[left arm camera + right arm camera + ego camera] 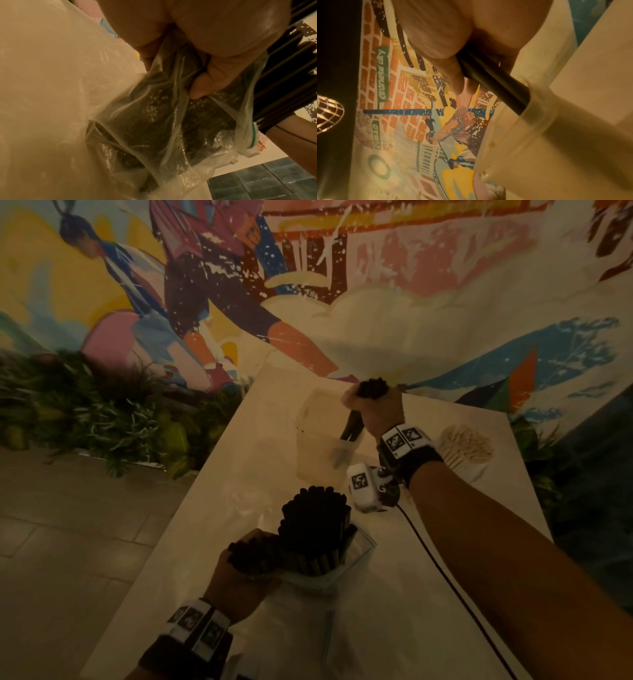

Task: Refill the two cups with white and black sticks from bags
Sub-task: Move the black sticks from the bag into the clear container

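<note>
My right hand (371,410) grips a bundle of black sticks (371,387) and holds it upright with its lower ends inside a clear cup (346,451) at the far middle of the white table. The right wrist view shows the same black sticks (498,83) entering the cup (539,121). My left hand (236,573) holds a clear zip bag (356,556) full of black sticks (315,525) near the table's front; its fingers (211,81) pinch the bag's plastic (154,121). A second cup (467,450), packed with white sticks, stands at the far right.
The white table (239,491) has its left edge beside floor tiles and green plants (85,412). A painted mural wall (376,268) rises behind. A clear square tray (315,412) surrounds the cup. A black cable (442,570) runs along my right forearm.
</note>
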Motion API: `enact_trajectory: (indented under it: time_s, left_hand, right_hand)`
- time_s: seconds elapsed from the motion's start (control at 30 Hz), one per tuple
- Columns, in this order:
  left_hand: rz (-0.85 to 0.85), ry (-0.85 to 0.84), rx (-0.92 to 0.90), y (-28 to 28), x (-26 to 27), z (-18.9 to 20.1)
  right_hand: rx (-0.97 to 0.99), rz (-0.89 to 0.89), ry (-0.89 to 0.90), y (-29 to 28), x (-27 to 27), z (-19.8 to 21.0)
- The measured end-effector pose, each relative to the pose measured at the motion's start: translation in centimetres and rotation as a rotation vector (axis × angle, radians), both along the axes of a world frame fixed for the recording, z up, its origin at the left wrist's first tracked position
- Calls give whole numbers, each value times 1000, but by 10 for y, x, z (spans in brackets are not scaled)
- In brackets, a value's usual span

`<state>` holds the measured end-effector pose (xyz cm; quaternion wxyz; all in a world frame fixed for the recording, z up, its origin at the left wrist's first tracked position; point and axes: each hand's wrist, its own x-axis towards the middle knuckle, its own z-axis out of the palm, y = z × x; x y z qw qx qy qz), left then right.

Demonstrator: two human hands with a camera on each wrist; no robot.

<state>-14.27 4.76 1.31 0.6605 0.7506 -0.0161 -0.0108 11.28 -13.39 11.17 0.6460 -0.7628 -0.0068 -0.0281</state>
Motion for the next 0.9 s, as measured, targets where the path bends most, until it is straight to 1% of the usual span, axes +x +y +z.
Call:
enact_trajectory:
  time_s: [0.1, 0.17, 0.2, 0.27, 0.3, 0.33, 0.43, 0.47, 0.5, 0.57, 0.6, 0.63, 0.67, 0.7, 0.77, 0.8, 0.83, 0.9]
  left_hand:
    - [10, -16, -33, 0, 0, -1]
    - [3, -19, -26, 1, -1, 0]
    - [0, -11, -55, 1, -1, 0]
    - [7, 0, -89, 0, -1, -2]
    - [20, 7, -87, 0, 0, -4]
    - [29, 11, -78, 0, 0, -4]
    - [22, -3, -63, -2, 0, -5]
    - [24, 10, -43, -2, 0, -5]
    - [24, 10, -31, -2, 0, -5]
    - [35, 13, 3, -2, -1, -4]
    - [41, 13, 34, -1, -1, -3]
    - [42, 8, 63, -1, -2, -4]
    - [50, 7, 78, 0, -2, -6]
    - [61, 15, 84, 0, -2, -8]
    - [117, 50, 133, -1, -3, -11]
    - [134, 51, 157, -1, -4, -13]
    - [124, 62, 167, -1, -5, -11]
    - [90, 49, 172, 1, -6, -7]
  right_hand:
    - [-284, 46, 78, -2, -2, -3]
    - [-409, 49, 24, -3, -7, -5]
    - [-437, 20, -27, -4, -9, -5]
    - [-402, -31, -125, -6, -12, -4]
    - [-388, -28, -155, -7, -12, -4]
    - [-421, 10, -169, -8, -11, -5]
    - [-771, 233, -102, -10, -12, -12]
    - [-821, 250, -91, -11, -15, -13]
    - [-805, 228, -123, -13, -20, -11]
    - [-652, 162, -246, -17, -37, 3]
    - [-562, 140, -275, -21, -47, 11]
    - [-474, 137, -264, -25, -58, 18]
    - [-381, 160, -209, -29, -71, 22]
    - [-272, 220, -137, -33, -84, 25]
    - [-76, 409, 15, -42, -114, 21]
    - [-23, 499, 94, -47, -128, 17]
    - [-10, 579, 157, -51, -140, 11]
    - [-54, 703, 220, -52, -161, 0]
